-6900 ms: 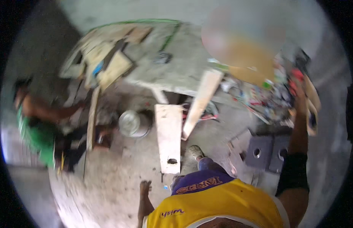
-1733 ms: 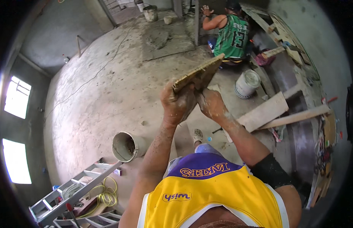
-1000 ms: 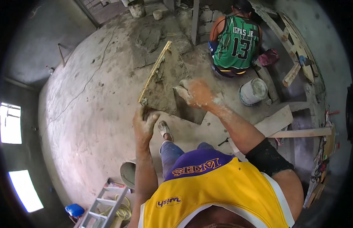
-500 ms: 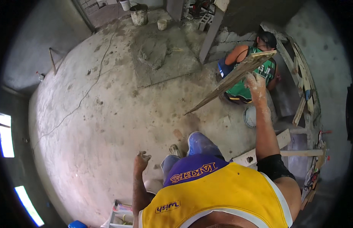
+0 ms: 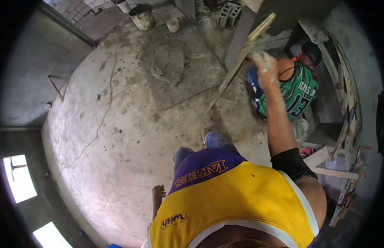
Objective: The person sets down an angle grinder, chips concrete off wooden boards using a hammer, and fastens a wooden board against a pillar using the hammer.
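My right hand (image 5: 265, 70), whitened with dried cement, is closed around a long, narrow wooden plank (image 5: 238, 66). Held up in front of me, the plank slants from its upper end near the wall opening down toward the floor ahead of my feet. At my left side hangs my left hand (image 5: 159, 192); its fingers are loosely bent, somewhat apart, and nothing shows in them. Beyond my right forearm a co-worker in a green jersey (image 5: 301, 89) crouches, facing the wall; that person's hands are hidden.
A wet mortar heap (image 5: 167, 62) lies on the floor ahead. Behind it stand a dirty bucket (image 5: 141, 18) and a small pail (image 5: 173, 25). Hollow blocks (image 5: 230, 14) sit farther right. Boards (image 5: 345, 91) lean along the right wall. A cable (image 5: 102, 120) crosses the floor at left.
My right hand has swung the plank leftward and tilted it steeper, away from in front of the co-worker. My view has turned, and my left hand sits lower, closer to my body.
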`<state>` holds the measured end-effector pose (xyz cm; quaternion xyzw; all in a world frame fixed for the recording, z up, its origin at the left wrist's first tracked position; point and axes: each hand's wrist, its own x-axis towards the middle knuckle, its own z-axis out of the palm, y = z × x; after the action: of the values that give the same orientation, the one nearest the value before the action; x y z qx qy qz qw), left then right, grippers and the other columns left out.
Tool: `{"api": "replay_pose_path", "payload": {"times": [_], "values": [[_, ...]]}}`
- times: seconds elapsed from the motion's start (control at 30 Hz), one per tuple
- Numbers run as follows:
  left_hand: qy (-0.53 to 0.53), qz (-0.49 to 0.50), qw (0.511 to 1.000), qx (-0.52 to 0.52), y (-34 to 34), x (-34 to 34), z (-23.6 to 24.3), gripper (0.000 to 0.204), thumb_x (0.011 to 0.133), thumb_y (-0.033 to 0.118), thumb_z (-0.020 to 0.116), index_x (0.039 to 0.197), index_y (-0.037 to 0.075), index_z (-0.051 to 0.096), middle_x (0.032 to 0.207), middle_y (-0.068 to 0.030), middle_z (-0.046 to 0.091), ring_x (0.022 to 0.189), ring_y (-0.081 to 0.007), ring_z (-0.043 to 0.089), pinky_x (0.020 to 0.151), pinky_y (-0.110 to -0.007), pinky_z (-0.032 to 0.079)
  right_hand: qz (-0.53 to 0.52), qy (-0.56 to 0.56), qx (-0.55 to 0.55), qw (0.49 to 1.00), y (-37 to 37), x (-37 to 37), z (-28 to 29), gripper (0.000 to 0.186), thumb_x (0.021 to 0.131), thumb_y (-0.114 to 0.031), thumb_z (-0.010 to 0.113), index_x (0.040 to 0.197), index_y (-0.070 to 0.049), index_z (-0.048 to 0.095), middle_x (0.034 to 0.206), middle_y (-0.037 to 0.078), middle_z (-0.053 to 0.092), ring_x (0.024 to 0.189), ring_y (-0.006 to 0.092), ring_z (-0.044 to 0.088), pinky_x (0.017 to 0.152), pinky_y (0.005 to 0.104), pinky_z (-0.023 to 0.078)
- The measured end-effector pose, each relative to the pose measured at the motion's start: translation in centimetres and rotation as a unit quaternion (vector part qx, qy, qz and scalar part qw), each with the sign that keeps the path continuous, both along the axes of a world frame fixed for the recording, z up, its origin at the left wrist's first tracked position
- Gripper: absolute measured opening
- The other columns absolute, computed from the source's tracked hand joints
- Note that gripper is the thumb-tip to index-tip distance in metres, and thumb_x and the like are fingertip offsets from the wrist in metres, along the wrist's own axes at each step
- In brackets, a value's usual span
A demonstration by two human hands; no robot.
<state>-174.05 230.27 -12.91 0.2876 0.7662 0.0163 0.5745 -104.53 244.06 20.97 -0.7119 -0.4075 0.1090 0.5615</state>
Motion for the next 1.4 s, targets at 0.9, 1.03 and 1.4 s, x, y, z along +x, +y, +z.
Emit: {"api": "replay_pose_path", "payload": {"times": [0.9,1.03,1.4], "values": [[-0.384,-0.345,0.817,0.257,89.2,55.0,25.1,0.081,0.084,0.040,0.075,0.144,0.000,0.038,0.139,-0.0213,0.051,0.126,-0.0311,0.052,0.107,-0.042,0.041,-0.207,-0.134,-0.078,0.966,46.6,19.2,7.9,0.047,0.090,-0.038,0.060,0.107,0.005,0.068,0.089,0.015,0.069,0.083,0.0215,0.064,0.074,0.0325,0.049],[-0.444,-0.460,0.680,0.359,87.1,69.5,30.9,0.090,0.076,0.042,0.082,0.144,0.003,0.039,0.139,-0.0213,0.051,0.129,-0.0311,0.049,0.105,-0.043,0.042,-0.228,-0.112,-0.090,0.963,51.3,23.8,7.8,0.047,0.089,-0.042,0.060,0.097,0.004,0.069,0.079,0.016,0.067,0.073,0.0231,0.061,0.070,0.0365,0.047],[-0.350,-0.487,0.699,0.389,91.0,96.3,39.1,0.054,0.087,0.036,0.074,0.117,-0.007,0.059,0.094,-0.0119,0.068,0.085,-0.0140,0.059,0.077,-0.033,0.049,-0.149,-0.096,-0.070,0.982,63.8,41.2,8.4,0.044,0.090,-0.037,0.062,0.095,0.006,0.069,0.077,0.013,0.066,0.073,0.0179,0.058,0.068,0.0348,0.047]]}}
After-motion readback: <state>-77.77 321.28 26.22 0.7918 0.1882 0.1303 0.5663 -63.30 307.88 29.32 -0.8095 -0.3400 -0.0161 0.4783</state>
